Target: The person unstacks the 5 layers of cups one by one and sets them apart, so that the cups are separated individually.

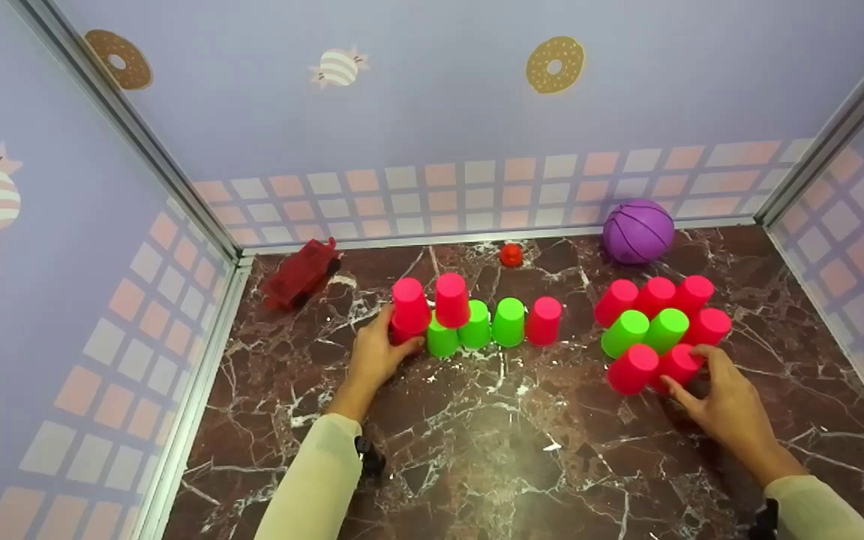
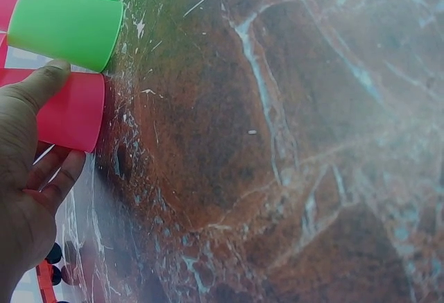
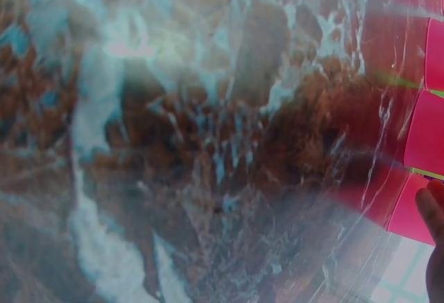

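My left hand [image 1: 376,354] grips the lower pink cup [image 2: 73,112] at the left end of a row of upturned cups, thumb on one side and fingers on the other. On top of that row stand two pink cups, an outer one [image 1: 410,298] and an inner one [image 1: 451,300]. Three green cups [image 1: 509,322] and a pink end cup [image 1: 544,321] continue the row. To the right, my right hand [image 1: 736,405] holds a front pink cup [image 1: 678,369] between thumb and fingers. Another pink cup [image 1: 633,369] is beside it, with two green cups [image 1: 667,331] and several pink ones behind.
A purple ball [image 1: 638,231] sits by the back wall, behind the right cluster. Near that wall are a small red object [image 1: 511,255] and a dark red toy-like object [image 1: 301,274] at the left. Patterned walls border the marbled surface [image 1: 477,457].
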Motion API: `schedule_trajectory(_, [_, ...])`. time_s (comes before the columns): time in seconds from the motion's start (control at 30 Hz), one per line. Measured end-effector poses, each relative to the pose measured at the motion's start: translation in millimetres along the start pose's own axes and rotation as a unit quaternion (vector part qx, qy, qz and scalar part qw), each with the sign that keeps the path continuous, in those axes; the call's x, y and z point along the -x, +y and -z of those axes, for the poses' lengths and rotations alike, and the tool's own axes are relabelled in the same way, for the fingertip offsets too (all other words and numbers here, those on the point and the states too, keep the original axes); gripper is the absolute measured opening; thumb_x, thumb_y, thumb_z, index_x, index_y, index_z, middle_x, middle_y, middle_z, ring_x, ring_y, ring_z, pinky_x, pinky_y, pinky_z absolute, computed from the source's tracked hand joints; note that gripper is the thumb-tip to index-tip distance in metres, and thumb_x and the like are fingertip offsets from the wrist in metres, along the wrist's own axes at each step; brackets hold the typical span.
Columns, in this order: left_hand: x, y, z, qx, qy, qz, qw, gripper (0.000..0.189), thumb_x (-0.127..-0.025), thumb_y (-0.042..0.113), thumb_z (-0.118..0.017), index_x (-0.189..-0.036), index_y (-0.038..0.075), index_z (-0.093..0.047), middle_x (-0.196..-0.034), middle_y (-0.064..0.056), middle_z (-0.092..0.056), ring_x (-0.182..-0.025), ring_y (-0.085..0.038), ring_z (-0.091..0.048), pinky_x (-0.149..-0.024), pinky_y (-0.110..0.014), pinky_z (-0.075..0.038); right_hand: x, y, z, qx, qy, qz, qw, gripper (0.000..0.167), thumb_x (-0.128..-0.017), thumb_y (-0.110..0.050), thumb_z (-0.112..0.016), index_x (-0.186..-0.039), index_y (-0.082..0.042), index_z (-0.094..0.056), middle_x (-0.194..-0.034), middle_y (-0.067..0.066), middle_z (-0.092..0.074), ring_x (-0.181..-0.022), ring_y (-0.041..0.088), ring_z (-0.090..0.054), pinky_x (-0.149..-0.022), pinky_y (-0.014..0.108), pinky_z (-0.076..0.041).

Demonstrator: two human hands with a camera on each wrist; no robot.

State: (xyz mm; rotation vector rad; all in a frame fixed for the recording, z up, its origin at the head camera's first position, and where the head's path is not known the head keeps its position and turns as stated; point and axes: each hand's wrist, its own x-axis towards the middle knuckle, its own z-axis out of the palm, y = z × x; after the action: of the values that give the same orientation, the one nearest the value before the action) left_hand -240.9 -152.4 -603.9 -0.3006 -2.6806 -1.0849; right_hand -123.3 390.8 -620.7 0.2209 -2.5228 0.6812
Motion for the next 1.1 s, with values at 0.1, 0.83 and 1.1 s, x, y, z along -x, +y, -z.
schedule_trajectory(0.1, [-0.3, -0.2, -0.8, -0.001, -0.002, 0.002, 1.0000, 0.062, -0.087, 0.028, -0.096, -0.136, 0.008, -0.064, -0.121, -0.023, -0.081, -0.115, -0.043, -0.079, -0.100, -0.059, -0.063, -0.3, 0, 1, 0.003, -0.008, -0.007, 0.9999, 0.072, -0.076, -0.005, -0.100, -0.132, 0.005, -0.056, -0.112, 0.029, -0.075, -0.098, 0.047, -0.077, -0.086, 0.060, -0.054])
schedule_trajectory(0.83, [1.3, 1.2, -0.6, 0.006, 0.004, 0.002, 1.0000, 0.061, -0.085, 0.026, -0.097, -0.134, 0.008, -0.065, -0.121, -0.023, -0.081, -0.116, -0.043, -0.079, -0.101, -0.060, -0.063, -26.3, -7, 18, -0.033, 0.029, 0.065, 0.9969, 0.056, -0.081, -0.009, -0.090, -0.131, 0.003, -0.066, -0.115, 0.018, -0.071, -0.092, 0.030, -0.069, -0.085, 0.010, -0.050])
schedule_trajectory(1.1, [1.7, 1.6, -0.3, 0.004, 0.006, 0.001, 1.0000, 0.061, -0.086, 0.027, -0.097, -0.134, 0.009, -0.065, -0.120, -0.021, -0.082, -0.114, -0.041, -0.080, -0.099, -0.059, -0.063, -58.9, -32, 16, -0.056, 0.071, 0.105, 0.9904, 0.050, -0.084, -0.013, -0.088, -0.131, -0.001, -0.075, -0.123, 0.023, -0.071, -0.107, 0.035, -0.065, -0.104, 0.004, -0.037])
